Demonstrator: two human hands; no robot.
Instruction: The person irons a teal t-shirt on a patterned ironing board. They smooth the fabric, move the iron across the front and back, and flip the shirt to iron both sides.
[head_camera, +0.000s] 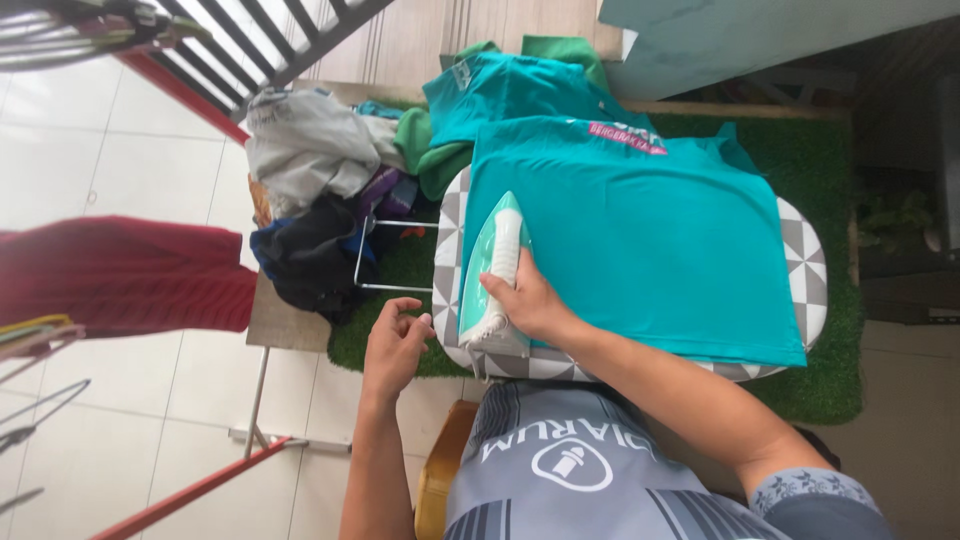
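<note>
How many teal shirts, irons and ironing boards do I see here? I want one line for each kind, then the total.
Teal shirts: 2, one spread flat on the board and one lying behind it
Irons: 1, mint and white, gripped by the right hand
Ironing boards: 1, grey and white pattern
Total: 4

Landmark: ironing board (800, 250).
Shirt (640, 240): being spread on the board.
Iron (495, 275): being held on the shirt, at the board's left end.
Clothes pile (320, 200): lying left of the board.
Folded shirts (500, 90): lying behind it.
</note>
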